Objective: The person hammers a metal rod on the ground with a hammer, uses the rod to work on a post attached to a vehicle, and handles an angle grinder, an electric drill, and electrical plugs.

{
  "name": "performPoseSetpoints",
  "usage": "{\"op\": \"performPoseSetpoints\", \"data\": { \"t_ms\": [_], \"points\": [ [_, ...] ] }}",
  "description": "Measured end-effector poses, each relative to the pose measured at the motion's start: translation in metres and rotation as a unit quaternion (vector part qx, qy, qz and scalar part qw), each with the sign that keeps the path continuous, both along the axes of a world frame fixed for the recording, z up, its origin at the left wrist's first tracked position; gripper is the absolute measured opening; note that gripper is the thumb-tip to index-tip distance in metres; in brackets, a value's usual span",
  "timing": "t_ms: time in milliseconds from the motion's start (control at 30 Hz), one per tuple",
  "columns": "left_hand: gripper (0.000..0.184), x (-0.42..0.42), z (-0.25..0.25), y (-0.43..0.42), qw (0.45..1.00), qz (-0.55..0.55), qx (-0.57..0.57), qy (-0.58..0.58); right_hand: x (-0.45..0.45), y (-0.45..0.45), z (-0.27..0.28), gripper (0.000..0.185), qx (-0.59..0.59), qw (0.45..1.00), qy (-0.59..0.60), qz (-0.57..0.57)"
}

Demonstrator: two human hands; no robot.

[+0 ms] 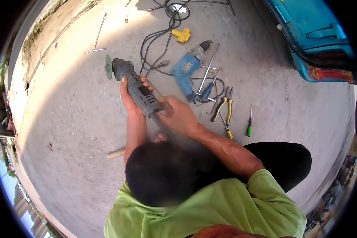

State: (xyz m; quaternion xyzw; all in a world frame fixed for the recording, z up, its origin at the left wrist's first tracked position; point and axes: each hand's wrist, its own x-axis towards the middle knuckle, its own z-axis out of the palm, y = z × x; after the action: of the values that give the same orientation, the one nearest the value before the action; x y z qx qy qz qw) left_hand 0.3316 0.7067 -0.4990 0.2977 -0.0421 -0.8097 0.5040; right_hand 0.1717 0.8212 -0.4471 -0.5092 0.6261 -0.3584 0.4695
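A dark grey angle grinder [135,88] is held up in front of me, tilted with its head to the upper left. Its green disc [108,67] stands on edge there, touching nothing. My left hand [127,95] is wrapped round the front of the body from below, thumb on the near side and fingertips on the far side. At the rear end, my right hand [179,114] closes on the grinder near where its cord leaves. Part of the right hand's fingers are hidden.
On the concrete floor [79,115] lie a blue drill [185,69], a yellow adapter [181,35], a black cable [146,43], pliers [229,105], a green-handled screwdriver [249,129] and a T-handle wrench [100,33]. A blue vehicle [317,35] stands at upper right.
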Motion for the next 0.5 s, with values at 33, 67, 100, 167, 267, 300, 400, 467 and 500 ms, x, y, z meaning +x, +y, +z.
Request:
{"op": "performPoseSetpoints", "data": {
  "t_ms": [33, 67, 100, 167, 267, 300, 400, 467, 500],
  "points": [
    [0.055, 0.003, -0.002, 0.003, 1.000, 0.004, 0.004, 0.010, 0.000, -0.001, 0.001, 0.044, 0.020, 1.000, 0.009, 0.016],
    [0.055, 0.006, -0.004, 0.005, 1.000, 0.009, 0.007, 0.020, 0.001, 0.000, -0.003, 0.043, -0.005, 0.999, 0.024, 0.028],
    [0.054, 0.009, -0.005, 0.007, 1.000, 0.008, 0.013, 0.004, 0.001, 0.002, -0.011, 0.043, -0.032, 0.998, 0.040, 0.042],
    [0.054, 0.012, -0.009, 0.012, 0.999, 0.017, 0.027, -0.007, 0.004, 0.004, -0.024, 0.043, -0.060, 0.994, 0.062, 0.065],
    [0.053, 0.017, -0.019, 0.013, 0.999, 0.025, 0.037, -0.005, 0.006, 0.003, -0.034, 0.042, -0.081, 0.990, 0.080, 0.080],
    [0.053, 0.017, -0.022, 0.014, 0.999, 0.026, 0.036, -0.003, 0.007, 0.003, -0.037, 0.041, -0.097, 0.988, 0.085, 0.080],
    [0.052, 0.019, -0.029, 0.012, 0.999, 0.025, 0.040, -0.001, 0.011, 0.002, -0.045, 0.039, -0.110, 0.987, 0.095, 0.069],
    [0.052, 0.022, -0.033, 0.012, 0.999, 0.026, 0.047, -0.012, 0.014, 0.003, -0.049, 0.038, -0.119, 0.987, 0.091, 0.060],
    [0.052, 0.022, -0.032, 0.011, 0.998, 0.028, 0.049, -0.022, 0.015, 0.002, -0.050, 0.037, -0.132, 0.986, 0.086, 0.055]
  ]
}}
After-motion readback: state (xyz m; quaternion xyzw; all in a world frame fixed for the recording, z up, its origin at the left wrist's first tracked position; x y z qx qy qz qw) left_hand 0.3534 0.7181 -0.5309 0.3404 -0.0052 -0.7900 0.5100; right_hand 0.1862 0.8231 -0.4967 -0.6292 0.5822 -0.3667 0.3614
